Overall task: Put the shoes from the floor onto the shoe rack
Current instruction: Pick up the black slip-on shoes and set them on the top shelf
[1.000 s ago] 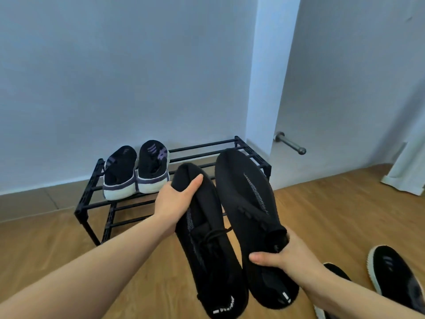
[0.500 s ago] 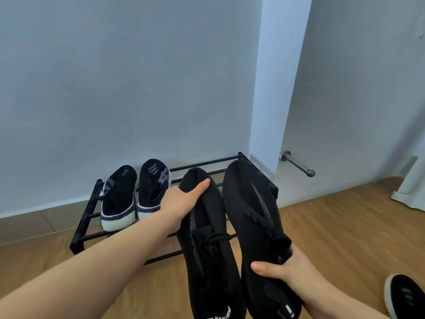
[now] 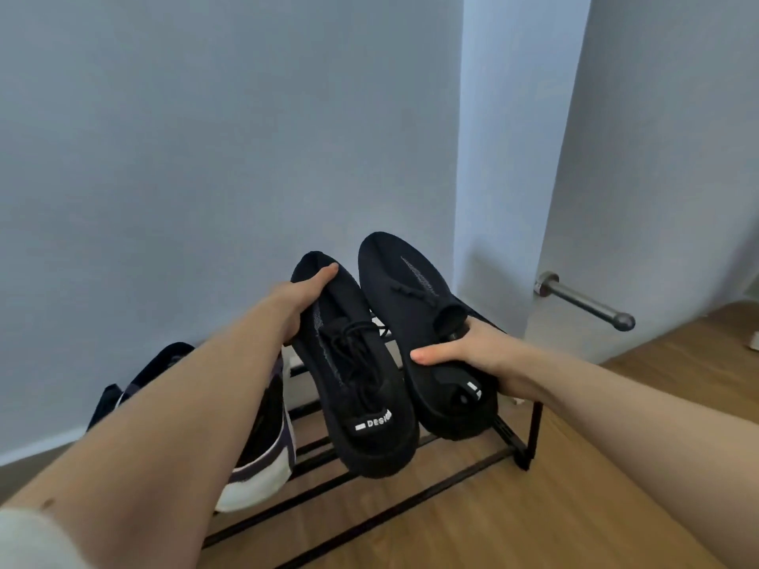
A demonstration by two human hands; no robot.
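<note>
Each hand's grip clasps one black shoe (image 3: 357, 375) above the partly hidden rack (image 3: 513, 441).

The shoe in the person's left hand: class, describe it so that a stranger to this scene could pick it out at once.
Start at the black metal shoe rack against the pale wall. Above its right half two black knit sneakers are held side by side; take the one in the left hand, the black laced sneaker. Unlike its neighbour, it has a white heel tab lettered "DESI".

Matt knit shoes (image 3: 361, 375), wood floor (image 3: 513, 523)
</note>
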